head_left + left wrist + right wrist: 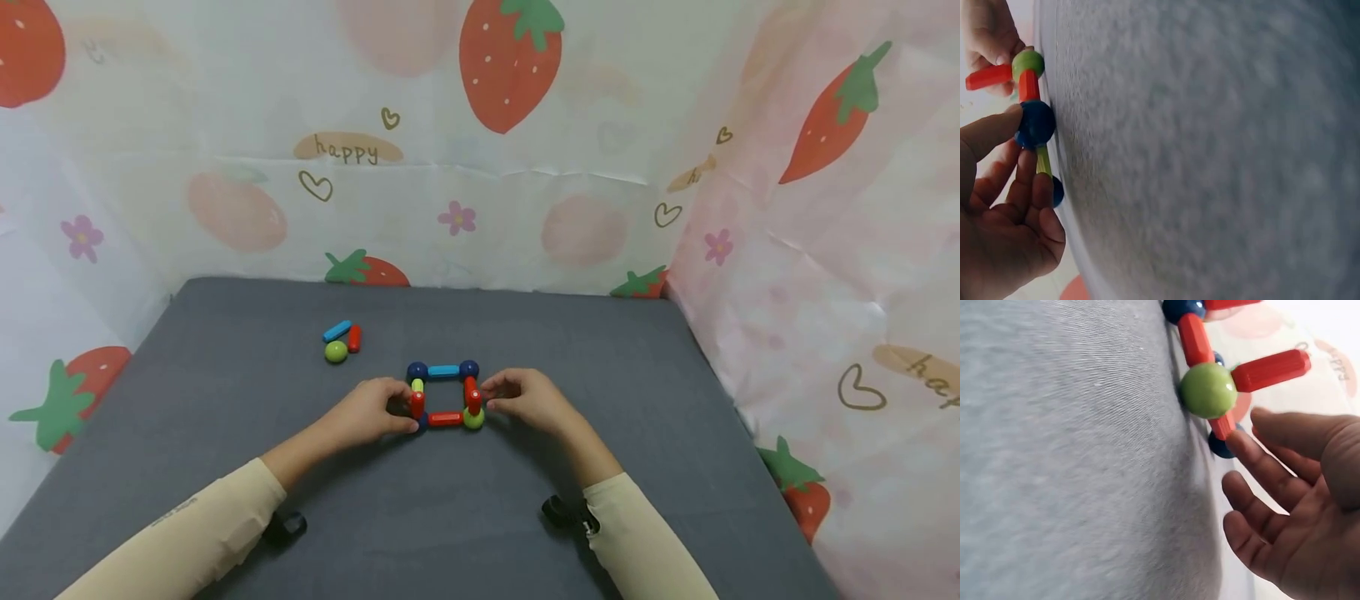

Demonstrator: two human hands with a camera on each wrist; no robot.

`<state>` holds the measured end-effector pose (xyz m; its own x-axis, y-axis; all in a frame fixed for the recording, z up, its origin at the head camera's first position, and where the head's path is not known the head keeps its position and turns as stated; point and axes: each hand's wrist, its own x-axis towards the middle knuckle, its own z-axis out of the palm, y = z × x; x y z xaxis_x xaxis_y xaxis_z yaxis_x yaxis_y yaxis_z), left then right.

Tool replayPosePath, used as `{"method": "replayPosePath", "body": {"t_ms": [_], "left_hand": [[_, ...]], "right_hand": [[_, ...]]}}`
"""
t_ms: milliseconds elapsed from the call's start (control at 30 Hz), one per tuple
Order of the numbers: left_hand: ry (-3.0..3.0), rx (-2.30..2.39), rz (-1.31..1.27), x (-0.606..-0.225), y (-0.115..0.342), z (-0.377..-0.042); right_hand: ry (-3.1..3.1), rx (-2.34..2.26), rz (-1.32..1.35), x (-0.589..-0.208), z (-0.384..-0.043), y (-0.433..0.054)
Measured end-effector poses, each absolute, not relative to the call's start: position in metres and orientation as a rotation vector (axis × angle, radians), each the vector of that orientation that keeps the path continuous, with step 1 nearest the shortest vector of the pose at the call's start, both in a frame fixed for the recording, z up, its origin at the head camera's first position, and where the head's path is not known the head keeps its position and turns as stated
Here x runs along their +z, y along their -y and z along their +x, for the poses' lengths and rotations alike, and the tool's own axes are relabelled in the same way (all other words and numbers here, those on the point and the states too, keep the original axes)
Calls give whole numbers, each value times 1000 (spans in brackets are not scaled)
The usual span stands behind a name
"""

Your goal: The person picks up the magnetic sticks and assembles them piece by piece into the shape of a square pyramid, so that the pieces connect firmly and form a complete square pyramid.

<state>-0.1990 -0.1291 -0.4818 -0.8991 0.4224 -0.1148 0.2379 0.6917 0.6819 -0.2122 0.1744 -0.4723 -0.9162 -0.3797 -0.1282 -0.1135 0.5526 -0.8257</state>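
Observation:
On the dark grey table lies a square of toy rods and balls: a red rod (446, 419) in front, a light blue rod (443, 372) at the back, a red one on the right and a yellow-green rod (1044, 161) on the left. One corner is a green ball (1028, 63); the others are dark blue. Red rods stand upright on both front corners. My left hand (367, 408) pinches the front-left dark blue ball (1037, 125) between thumb and fingers. Beside the green corner, my right hand (531, 402) has its fingers loosely bent, with nothing between them.
Behind and left of the square lie a loose light blue rod (337, 331), a red rod (355, 338) and a green ball (336, 352). A strawberry-print cloth (480, 225) hangs along the table's back and sides.

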Motion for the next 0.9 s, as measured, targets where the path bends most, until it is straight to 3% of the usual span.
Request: {"method": "replayPosePath", "body": {"t_ms": [533, 900], "left_hand": [[-2709, 1027, 439, -481, 105, -184], [-2581, 1074, 569, -461, 132, -220]], "right_hand": [[-2594, -1223, -339, -484, -199, -169], [-2608, -1233, -286, -486, -201, -167]]}}
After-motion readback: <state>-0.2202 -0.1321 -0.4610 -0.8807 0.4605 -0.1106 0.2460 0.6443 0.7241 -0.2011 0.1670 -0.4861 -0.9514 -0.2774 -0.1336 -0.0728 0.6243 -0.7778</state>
